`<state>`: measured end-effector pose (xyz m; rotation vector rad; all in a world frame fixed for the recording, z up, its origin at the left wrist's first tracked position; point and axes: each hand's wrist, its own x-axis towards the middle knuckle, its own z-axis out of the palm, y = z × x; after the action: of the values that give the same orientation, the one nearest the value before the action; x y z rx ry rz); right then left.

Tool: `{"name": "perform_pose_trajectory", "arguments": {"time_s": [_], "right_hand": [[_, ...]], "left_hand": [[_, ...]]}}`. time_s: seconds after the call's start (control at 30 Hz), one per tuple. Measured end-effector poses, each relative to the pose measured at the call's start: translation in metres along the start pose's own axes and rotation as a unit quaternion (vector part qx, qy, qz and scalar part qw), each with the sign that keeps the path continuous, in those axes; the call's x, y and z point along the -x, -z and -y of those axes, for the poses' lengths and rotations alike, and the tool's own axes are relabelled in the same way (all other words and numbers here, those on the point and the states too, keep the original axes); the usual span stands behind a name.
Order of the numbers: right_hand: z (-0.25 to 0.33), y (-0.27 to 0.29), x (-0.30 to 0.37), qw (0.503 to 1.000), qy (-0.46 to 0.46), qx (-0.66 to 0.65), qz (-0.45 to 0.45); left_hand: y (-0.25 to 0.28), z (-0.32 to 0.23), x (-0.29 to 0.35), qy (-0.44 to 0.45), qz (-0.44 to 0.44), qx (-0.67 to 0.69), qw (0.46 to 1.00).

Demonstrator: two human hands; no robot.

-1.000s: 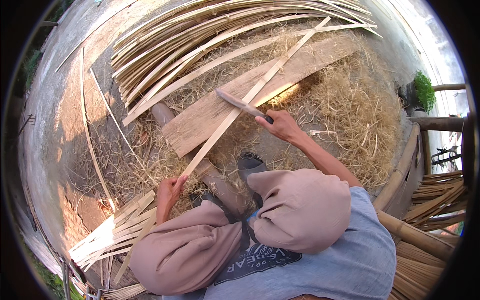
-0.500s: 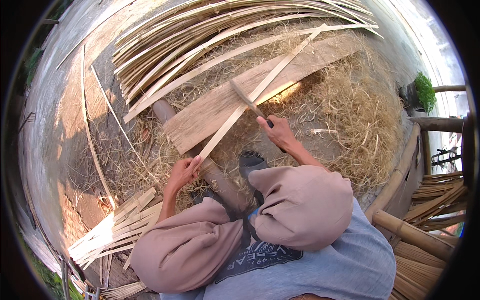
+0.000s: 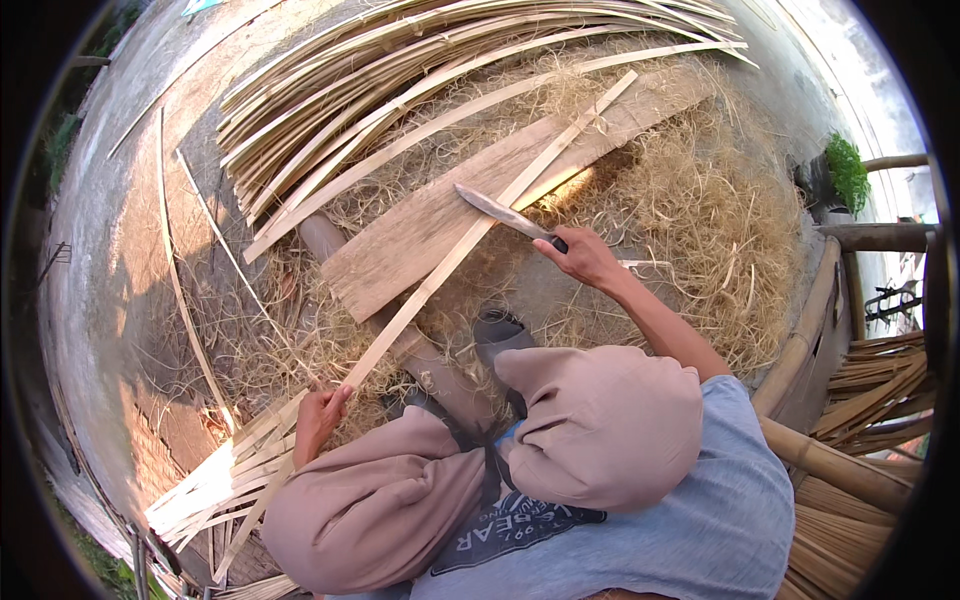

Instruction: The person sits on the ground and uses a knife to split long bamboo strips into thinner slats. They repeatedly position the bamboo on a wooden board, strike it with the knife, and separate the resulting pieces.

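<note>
My left hand (image 3: pixel 322 415) is closed on the near end of a long, pale bamboo strip (image 3: pixel 430 283). The strip slants away to the upper right across a wide wooden board (image 3: pixel 400 240). A knife (image 3: pixel 500 210) with a dark handle is gripped in my right hand (image 3: pixel 583 257). Its blade lies across the strip near the board's front edge, its tip pointing left. A curl of shaving (image 3: pixel 600 124) clings to the strip towards its far end. Under the board's left part runs a thick round pole (image 3: pixel 425 358).
A large bundle of bamboo strips (image 3: pixel 330 100) lies beyond the board. Tangled shavings (image 3: pixel 710 230) heap up on the right. More strips (image 3: pixel 225 470) are piled at the lower left, beside my knee. A bamboo rail (image 3: pixel 830 460) and stacked strips (image 3: pixel 875 395) stand at the right.
My left hand has moved down and left, drawing the strip towards me, so its far end is nearer. The knife blade has turned flatter and shows its broad side; the right hand has shifted slightly right.
</note>
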<state>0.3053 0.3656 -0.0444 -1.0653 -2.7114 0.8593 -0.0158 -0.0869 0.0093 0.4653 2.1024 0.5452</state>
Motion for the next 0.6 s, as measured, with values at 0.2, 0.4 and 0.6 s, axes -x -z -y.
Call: {"name": "perform_pose_trajectory", "arguments": {"time_s": [0.2, 0.4, 0.6], "right_hand": [[-0.101, 0.066, -0.049, 0.958, -0.238, -0.057, -0.148], [0.026, -0.014, -0.011, 0.956, -0.201, -0.206, -0.05], [0.121, -0.048, 0.084, 0.997, 0.04, -0.058, -0.001]], "left_hand": [[0.003, 0.027, 0.011, 0.02, 0.009, 0.041, 0.999], [-0.074, -0.075, -0.035, -0.33, -0.165, 0.032, 0.929], [-0.088, -0.09, -0.06, -0.245, -0.135, -0.062, 0.958]]}}
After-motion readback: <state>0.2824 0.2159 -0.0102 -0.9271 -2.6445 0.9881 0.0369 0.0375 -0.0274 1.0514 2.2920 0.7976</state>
